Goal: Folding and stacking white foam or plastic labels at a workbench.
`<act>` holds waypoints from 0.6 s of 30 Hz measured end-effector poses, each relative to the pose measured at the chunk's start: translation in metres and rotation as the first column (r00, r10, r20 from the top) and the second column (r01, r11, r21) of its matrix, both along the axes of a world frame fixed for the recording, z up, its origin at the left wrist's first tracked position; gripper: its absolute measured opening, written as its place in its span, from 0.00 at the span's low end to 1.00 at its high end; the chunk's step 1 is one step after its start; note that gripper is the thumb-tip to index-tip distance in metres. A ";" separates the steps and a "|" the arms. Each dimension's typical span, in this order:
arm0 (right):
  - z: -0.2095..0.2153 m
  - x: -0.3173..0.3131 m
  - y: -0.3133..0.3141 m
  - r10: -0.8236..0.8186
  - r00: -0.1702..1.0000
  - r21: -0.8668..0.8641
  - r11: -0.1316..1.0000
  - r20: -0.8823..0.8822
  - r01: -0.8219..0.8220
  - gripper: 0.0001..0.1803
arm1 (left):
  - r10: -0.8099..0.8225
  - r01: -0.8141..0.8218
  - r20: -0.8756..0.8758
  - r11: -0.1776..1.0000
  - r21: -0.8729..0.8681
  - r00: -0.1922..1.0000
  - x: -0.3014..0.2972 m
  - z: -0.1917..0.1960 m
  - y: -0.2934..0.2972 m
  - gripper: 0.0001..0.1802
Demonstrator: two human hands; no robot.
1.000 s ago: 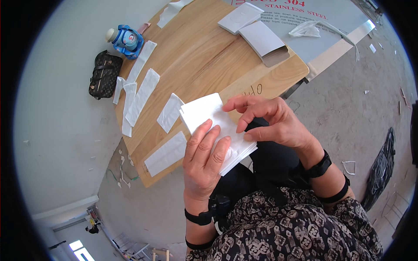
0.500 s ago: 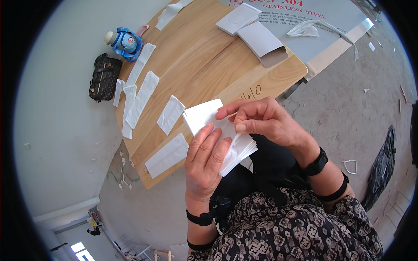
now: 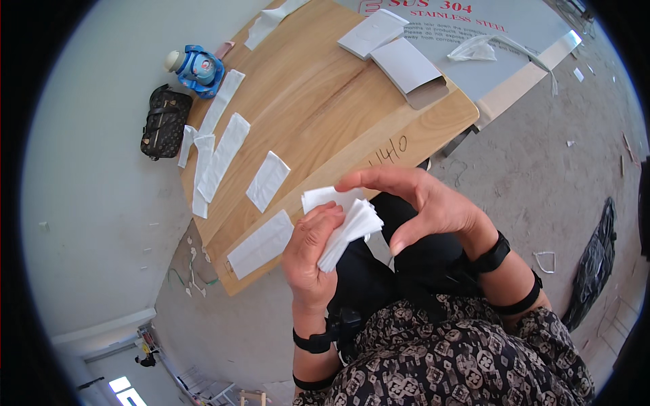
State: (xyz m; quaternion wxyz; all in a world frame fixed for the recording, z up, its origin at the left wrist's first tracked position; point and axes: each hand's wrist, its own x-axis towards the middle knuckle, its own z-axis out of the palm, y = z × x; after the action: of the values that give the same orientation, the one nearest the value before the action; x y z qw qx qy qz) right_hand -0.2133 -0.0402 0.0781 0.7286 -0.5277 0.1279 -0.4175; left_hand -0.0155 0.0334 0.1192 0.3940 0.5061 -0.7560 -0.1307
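Note:
My left hand [image 3: 309,249] is wrapped round a stack of folded white sheets [image 3: 352,230], soft and thin like tissue. The stack is bent, and its loose edges fan out toward the right. On the right, my right hand [image 3: 423,210] is open with thumb and forefinger wide apart. Its forefinger reaches the stack's far edge; whether it touches cannot be made out. Two single white pieces lie on the wooden table beside my left hand: a long one [image 3: 261,243] and a shorter one [image 3: 268,181].
More white strips [image 3: 223,155] lie along the left of the wooden table [image 3: 305,88], near a dark handbag [image 3: 166,122] and a blue bottle [image 3: 201,70]. At the back right are a white carton [image 3: 409,71], another flat white box [image 3: 373,33] and clear plastic wrap [image 3: 474,47].
My right hand has opened from its pinch and moved off the sheets. The stack, earlier spread flatter, is now folded over and gripped in my left hand.

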 end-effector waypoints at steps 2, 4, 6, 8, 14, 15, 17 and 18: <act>0.004 0.001 0.004 -0.041 0.990 -0.023 0.999 -0.134 0.038 0.37 | 0.181 -0.160 -0.106 0.971 0.177 0.978 -0.005 0.006 0.004 0.13; 0.001 0.006 0.008 -0.141 0.963 -0.047 0.990 -0.231 0.134 0.28 | 0.247 -0.173 -0.196 0.927 0.332 0.949 -0.006 0.007 0.003 0.11; 0.001 0.012 0.012 -0.092 0.972 0.082 0.990 -0.217 0.112 0.24 | 0.367 -0.148 -0.356 0.845 0.514 0.859 -0.008 0.007 0.001 0.10; 0.004 0.020 0.017 -0.113 0.976 0.184 0.972 -0.189 0.148 0.13 | 0.386 -0.097 -0.439 0.830 0.549 0.811 -0.005 0.004 0.001 0.11; 0.013 0.026 0.022 -0.326 0.902 -0.001 0.941 -0.284 0.339 0.06 | 0.445 0.125 -0.757 0.819 0.560 0.478 -0.011 0.000 -0.002 0.14; 0.013 0.027 0.022 -0.324 0.902 -0.007 0.942 -0.285 0.336 0.06 | 0.481 0.193 -0.796 0.797 0.571 0.367 -0.014 0.001 -0.001 0.15; 0.014 0.029 0.023 -0.342 0.909 -0.010 0.937 -0.239 0.350 0.07 | 0.502 0.251 -0.815 0.782 0.571 0.290 -0.016 -0.003 0.003 0.16; 0.016 0.030 0.024 -0.337 0.910 -0.017 0.939 -0.241 0.344 0.07 | 0.526 0.309 -0.822 0.762 0.569 0.217 -0.016 -0.006 0.005 0.16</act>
State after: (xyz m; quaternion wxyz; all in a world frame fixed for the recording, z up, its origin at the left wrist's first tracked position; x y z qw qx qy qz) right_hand -0.1833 -0.0164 0.0946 0.6306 -0.5345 0.3106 -0.4693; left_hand -0.0316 0.0389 0.1133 0.5866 0.4657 -0.2046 -0.6302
